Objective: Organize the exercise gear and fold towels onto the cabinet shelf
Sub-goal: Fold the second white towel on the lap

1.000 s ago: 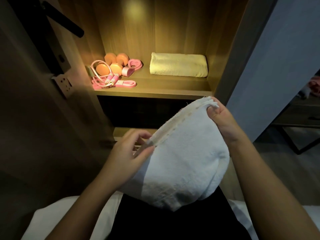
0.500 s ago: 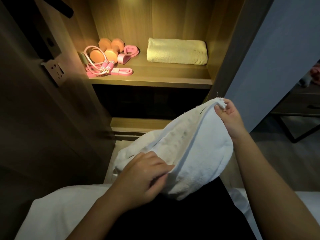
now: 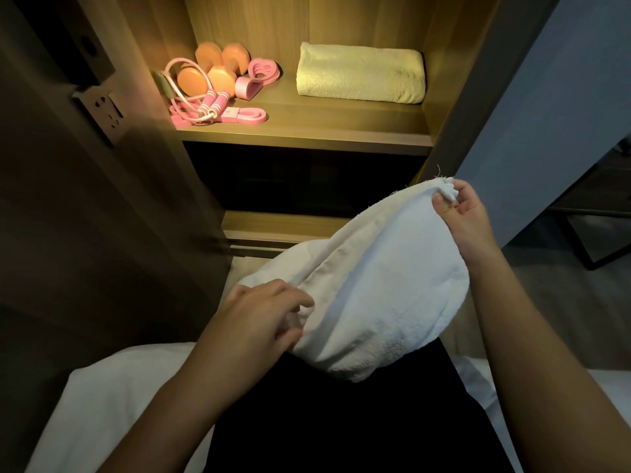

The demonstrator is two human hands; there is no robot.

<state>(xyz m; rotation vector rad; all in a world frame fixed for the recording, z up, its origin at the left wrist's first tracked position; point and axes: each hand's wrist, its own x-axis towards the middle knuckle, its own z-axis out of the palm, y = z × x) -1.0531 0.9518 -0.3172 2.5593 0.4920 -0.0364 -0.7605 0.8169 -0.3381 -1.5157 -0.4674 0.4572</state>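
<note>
On the left of the cabinet shelf [image 3: 307, 131] the orange dumbbells [image 3: 211, 70] and the pink jump rope [image 3: 205, 107] lie close together, so the gear looks put away; lower down, the left hand [image 3: 263, 322] has dropped from the top edge it held a second ago, and now its grip is curled on the low left side of the white towel [image 3: 375, 302], bunching the cloth; the towel hangs soft in the air in front of the cabinet, not pulled tight like before; up on the shelf a yellow towel [image 3: 360, 75] lies folded; the right hand [image 3: 467, 223] stays high, its grip pinching the top corner; I think a new fold is starting, and this towel must still go on the shelf.
</note>
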